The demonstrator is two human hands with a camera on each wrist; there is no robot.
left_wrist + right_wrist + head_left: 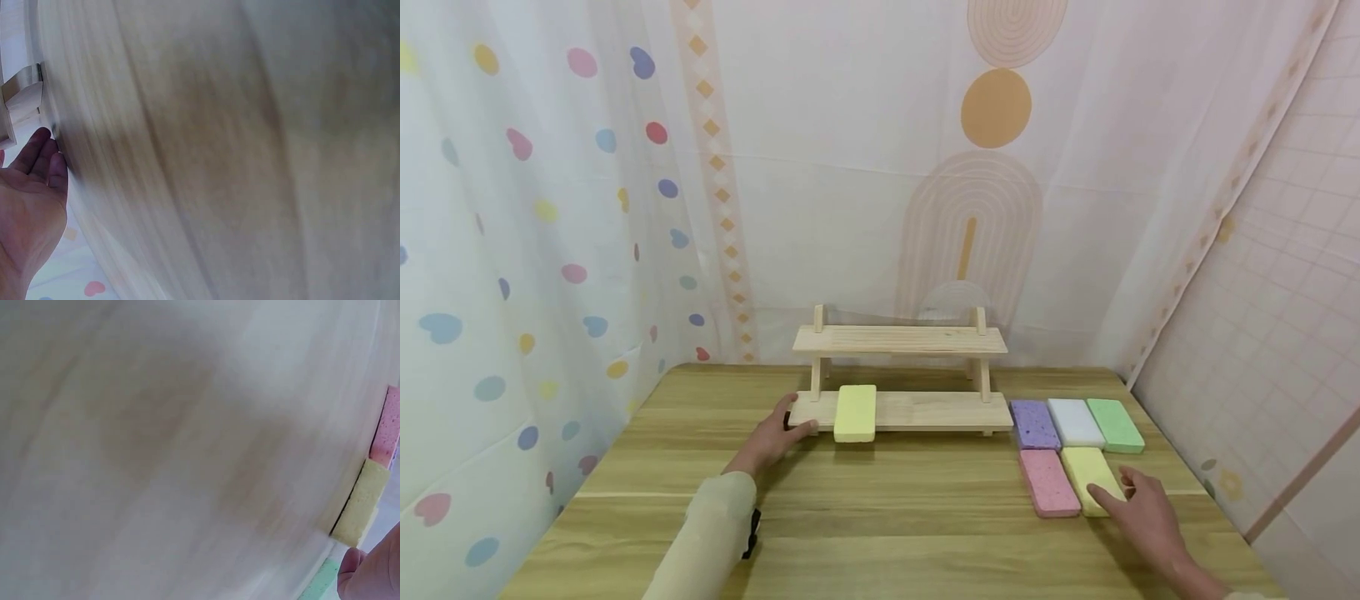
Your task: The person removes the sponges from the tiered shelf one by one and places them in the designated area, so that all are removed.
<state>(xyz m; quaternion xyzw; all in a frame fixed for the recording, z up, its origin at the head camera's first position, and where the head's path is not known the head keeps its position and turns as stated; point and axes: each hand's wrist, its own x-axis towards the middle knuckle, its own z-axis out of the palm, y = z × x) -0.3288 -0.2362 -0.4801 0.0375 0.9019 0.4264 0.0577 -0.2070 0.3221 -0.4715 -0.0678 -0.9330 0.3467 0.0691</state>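
Observation:
A two-tier wooden shelf [940, 410] stands at the back of the table, with a yellow sponge [855, 412] lying on its lower board, towards the left, its front end past the board's edge. My left hand [769, 440] is at the left end of that board, thumb by the front edge and fingers by the end. In the left wrist view its fingers [40, 159] look nearly straight. Over on the right, my right hand [1144, 510] is at a second yellow sponge [1086, 475]; the thumb reaches over it and the fingers are spread off its right side.
Beside that second yellow sponge lie a pink sponge [1049, 483], a purple sponge [1035, 424], a white sponge [1076, 422] and a green sponge [1116, 425], in two rows. The wooden table [887, 542] meets patterned curtains [850, 208] behind.

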